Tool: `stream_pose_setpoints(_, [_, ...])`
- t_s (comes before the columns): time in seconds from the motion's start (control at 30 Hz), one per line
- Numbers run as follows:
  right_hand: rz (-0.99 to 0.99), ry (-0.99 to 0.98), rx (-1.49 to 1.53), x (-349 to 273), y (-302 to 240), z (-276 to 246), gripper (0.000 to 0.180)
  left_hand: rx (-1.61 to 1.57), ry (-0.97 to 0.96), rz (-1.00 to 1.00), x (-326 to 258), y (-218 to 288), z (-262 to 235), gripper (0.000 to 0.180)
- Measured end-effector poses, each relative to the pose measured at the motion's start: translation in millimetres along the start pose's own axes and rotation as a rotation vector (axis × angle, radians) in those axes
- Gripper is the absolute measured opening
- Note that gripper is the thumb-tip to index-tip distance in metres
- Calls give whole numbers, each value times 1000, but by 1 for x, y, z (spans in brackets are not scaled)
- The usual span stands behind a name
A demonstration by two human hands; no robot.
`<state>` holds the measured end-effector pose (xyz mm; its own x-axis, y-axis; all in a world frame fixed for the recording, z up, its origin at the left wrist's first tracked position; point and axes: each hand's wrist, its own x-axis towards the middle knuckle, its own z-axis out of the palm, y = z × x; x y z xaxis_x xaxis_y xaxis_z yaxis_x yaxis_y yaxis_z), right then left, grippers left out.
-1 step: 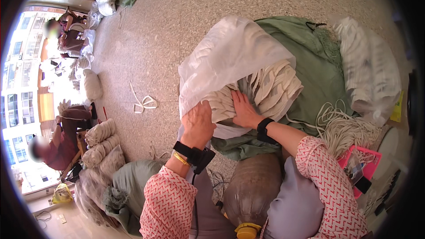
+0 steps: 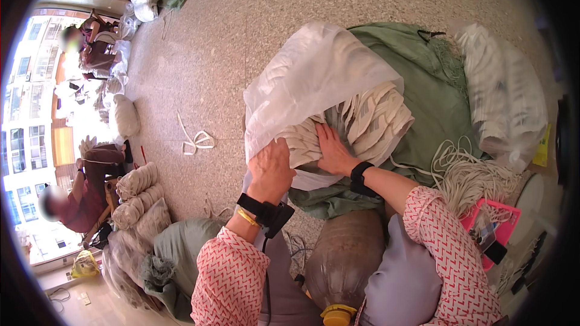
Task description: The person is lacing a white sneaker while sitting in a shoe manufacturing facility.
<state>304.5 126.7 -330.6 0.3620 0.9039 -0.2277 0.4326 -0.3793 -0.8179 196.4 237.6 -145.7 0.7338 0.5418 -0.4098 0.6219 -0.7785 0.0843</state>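
A translucent white plastic bag (image 2: pixel 314 72) lies in front of me, its mouth toward me. Packed inside are cream cloth pieces (image 2: pixel 377 115), layered in tight rows with greyish edges. My left hand (image 2: pixel 270 168) is at the bag's near left rim, fingers curled over the plastic; their tips are partly hidden. Just right of it, my right hand (image 2: pixel 333 150) reaches into the mouth with fingers stretched out, lying against the cloth pieces. It grips nothing that I can see. Under and behind the bag spreads a green woven sack (image 2: pixel 423 78).
Between my knees stands a big brown plastic bottle (image 2: pixel 344 253) with a yellow cap. At right are a heap of cream cords (image 2: pixel 477 172), a pink tray (image 2: pixel 510 223) and another filled plastic bag (image 2: pixel 501 90). White bundles (image 2: pixel 138 180) lie at left, near two seated people.
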Motion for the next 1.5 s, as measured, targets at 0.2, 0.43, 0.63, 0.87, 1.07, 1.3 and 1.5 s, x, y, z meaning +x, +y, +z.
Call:
stream_pose_setpoints(0.2, [-69,-50,252,14,23,-12,94,33,42,64,-1,-7,11,65])
stream_pose_setpoints(0.43, [85,-76,14,17,1,-10,85,-12,-20,16,1,-9,18,65])
stream_pose_setpoints(0.63, [-18,-131,38,37,7,-40,54,-7,-45,37,-4,-10,9,65])
stream_pose_setpoints(0.87, [165,-471,109,55,-24,-109,39,61,61,96,-7,-14,5,64])
stream_pose_setpoints(1.07, [231,-771,-36,37,-14,-164,36,73,-12,109,-4,-25,15,37])
stream_pose_setpoints(1.3, [139,-834,32,-23,3,-213,47,-18,155,208,-4,-20,28,23])
stream_pose_setpoints(1.5, [297,-605,392,-82,13,-235,55,-29,-61,142,-10,-10,21,31])
